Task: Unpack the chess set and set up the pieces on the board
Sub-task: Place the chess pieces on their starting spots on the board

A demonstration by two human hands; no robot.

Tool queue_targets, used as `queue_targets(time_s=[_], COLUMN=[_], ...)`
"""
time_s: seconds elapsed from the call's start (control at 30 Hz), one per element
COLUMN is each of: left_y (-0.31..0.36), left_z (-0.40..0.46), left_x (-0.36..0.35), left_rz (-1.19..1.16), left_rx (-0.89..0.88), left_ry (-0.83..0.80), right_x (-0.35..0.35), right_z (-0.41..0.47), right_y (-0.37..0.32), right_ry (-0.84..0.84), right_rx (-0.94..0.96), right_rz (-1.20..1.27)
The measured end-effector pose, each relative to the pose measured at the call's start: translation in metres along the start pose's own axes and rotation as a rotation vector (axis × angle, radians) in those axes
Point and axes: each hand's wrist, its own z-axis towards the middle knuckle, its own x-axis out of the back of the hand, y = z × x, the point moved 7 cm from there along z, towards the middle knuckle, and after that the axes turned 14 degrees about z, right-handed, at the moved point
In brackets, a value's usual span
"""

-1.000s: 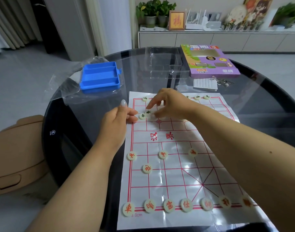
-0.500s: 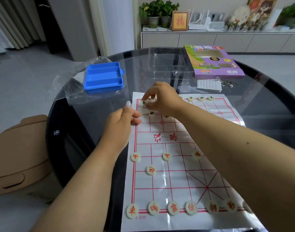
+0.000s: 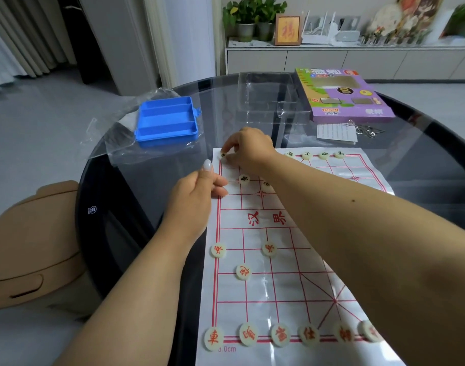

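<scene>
The black-lettered piece (image 3: 223, 155) is sitting at the far-left corner point of the board (image 3: 281, 262), at about eleven o'clock on the sheet, and the right hand (image 3: 248, 149) is pinching it between curled fingertips. To finish well, it seems wise to be centring the disc over the crossing of the red lines before letting go, lifting straight up so the thin sheet is not dragging along. The left hand (image 3: 197, 192) is resting at the sheet's nine o'clock edge, thumb raised and fingers loosely curled against the paper, apparently steadying it; whether it is holding more pieces I cannot tell. Another black piece (image 3: 243, 178) is lying just inside at one o'clock of the left hand, and four more (image 3: 314, 155) are lining the far row at one o'clock.

Compared with a second ago, the right hand is reaching farther out, from near the left hand to the corner, and the camera view is sitting slightly differently. The blue tray (image 3: 166, 120) is lying on the tabletop (image 3: 424, 159) at eleven o'clock.
</scene>
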Motion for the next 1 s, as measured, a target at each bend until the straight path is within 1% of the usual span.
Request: queue_targets(time_s=[0.17,0.4,0.53,0.83,1.0], left_y=[-0.001,0.0,0.0,-0.002,-0.003], left_z=[0.0,0.0,0.0,0.001,0.002], left_x=[0.0,0.0,-0.001,0.0,-0.001], left_rz=[-0.015,-0.015,-0.029,-0.012,-0.002], left_rx=[-0.005,-0.001,-0.008,-0.032,-0.033], left_ry=[0.001,0.0,0.006,0.025,0.018], right_x=[0.008,0.067,0.091,0.118,0.117], right_z=[-0.005,-0.035,-0.06,-0.097,-0.108], right_y=[-0.002,0.015,0.041,0.091,0.106], right_ry=[-0.035,0.018,0.033,0.04,-0.008], right_rx=[0.008,-0.02,-0.108,-0.259,-0.313], right_rz=[0.032,0.255,0.319,0.347,0.307])
